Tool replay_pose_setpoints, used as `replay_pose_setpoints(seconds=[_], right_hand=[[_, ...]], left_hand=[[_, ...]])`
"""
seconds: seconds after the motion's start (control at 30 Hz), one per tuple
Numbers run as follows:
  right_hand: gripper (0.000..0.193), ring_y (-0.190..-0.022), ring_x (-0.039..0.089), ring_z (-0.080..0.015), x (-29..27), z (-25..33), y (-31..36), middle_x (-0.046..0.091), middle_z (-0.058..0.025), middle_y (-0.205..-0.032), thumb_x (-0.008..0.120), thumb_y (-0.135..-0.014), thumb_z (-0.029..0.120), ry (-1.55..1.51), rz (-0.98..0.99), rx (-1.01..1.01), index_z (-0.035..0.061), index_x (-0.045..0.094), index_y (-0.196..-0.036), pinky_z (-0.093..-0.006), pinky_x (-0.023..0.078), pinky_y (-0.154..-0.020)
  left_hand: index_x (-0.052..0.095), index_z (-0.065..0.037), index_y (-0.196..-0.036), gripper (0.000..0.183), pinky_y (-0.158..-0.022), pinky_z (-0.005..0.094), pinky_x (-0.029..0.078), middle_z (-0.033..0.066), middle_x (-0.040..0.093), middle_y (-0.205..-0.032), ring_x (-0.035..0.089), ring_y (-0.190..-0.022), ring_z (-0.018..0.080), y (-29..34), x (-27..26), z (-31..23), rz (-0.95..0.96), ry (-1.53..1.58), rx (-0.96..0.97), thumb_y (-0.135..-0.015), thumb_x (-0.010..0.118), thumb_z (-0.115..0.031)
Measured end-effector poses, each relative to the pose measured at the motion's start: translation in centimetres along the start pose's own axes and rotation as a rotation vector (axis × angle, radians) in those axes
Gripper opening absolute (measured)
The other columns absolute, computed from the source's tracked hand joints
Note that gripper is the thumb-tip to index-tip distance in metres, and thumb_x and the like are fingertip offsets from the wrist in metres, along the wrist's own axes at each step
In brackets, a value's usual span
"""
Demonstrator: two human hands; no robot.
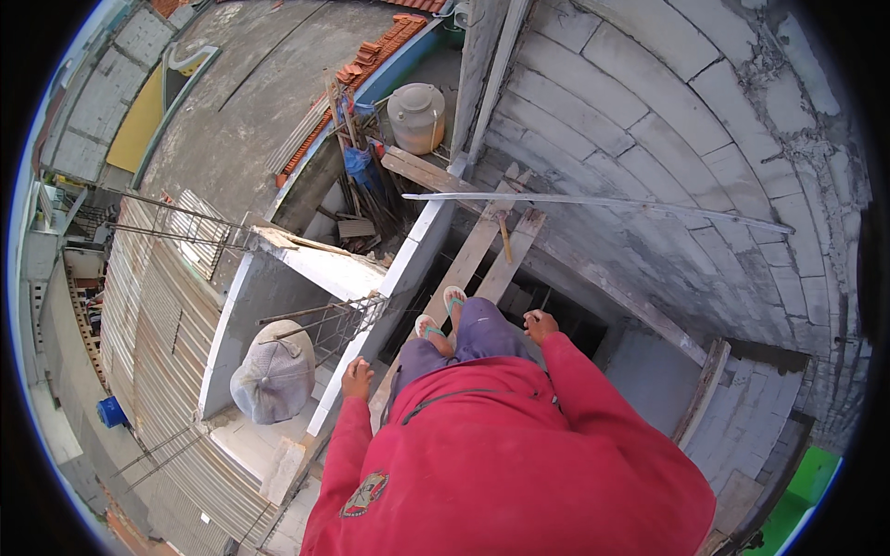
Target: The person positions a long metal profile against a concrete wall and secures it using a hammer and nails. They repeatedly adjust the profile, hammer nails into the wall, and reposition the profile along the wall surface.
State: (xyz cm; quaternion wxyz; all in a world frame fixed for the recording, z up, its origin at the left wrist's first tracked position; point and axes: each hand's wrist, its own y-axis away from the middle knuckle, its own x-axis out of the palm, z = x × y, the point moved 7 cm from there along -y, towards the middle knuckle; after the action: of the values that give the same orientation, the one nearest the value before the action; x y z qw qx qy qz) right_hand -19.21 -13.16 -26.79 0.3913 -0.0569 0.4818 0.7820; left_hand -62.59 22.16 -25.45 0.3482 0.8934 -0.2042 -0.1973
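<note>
My left hand hangs beside the white wall top, fingers loosely bent and a little apart, with nothing seen in it. By my right thigh is my right hand, its fingers curled in; no object shows there. My feet, in light sandals with green straps, stand on wooden planks laid over a dark gap. On the planks ahead lies a tool with a wooden handle, perhaps a hammer; its head is hard to make out.
A thin pale batten crosses ahead toward the grey block wall at right. Rebar sticks out near a whitish sack at left. A lidded water tank stands farther off. Corrugated roofing lies lower left.
</note>
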Motion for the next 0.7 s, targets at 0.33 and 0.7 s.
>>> replay_pose_setpoints(seconds=[0.33,0.7], right_hand=[[0.026,-0.067,0.066,-0.0114,-6.1,0.3,-7.6,0.071,-0.0042,-0.09,0.055,-0.1,0.024,-0.245,-0.176,-0.001,0.0055,0.066,-0.114,-0.0283,0.053,-0.057],[0.026,-0.071,0.067,-0.0137,-22.8,-0.9,-34.1,0.072,-0.0052,-0.091,0.054,-0.098,0.023,-0.431,-0.452,0.021,0.0047,0.067,-0.11,-0.0304,0.055,-0.064]], left_hand=[[0.059,-0.009,-0.128,0.037,-0.058,0.0257,0.048,0.007,0.067,-0.105,0.065,-0.074,0.0142,-2.0,3.8,-1.3,0.058,-0.17,-0.091,-0.1,0.059,-0.031],[0.058,-0.003,-0.13,0.04,-0.071,0.0272,0.051,0.0098,0.068,-0.11,0.068,-0.089,0.0173,-5.8,19.4,-14.7,0.187,-0.397,-0.062,-0.101,0.058,-0.03]])
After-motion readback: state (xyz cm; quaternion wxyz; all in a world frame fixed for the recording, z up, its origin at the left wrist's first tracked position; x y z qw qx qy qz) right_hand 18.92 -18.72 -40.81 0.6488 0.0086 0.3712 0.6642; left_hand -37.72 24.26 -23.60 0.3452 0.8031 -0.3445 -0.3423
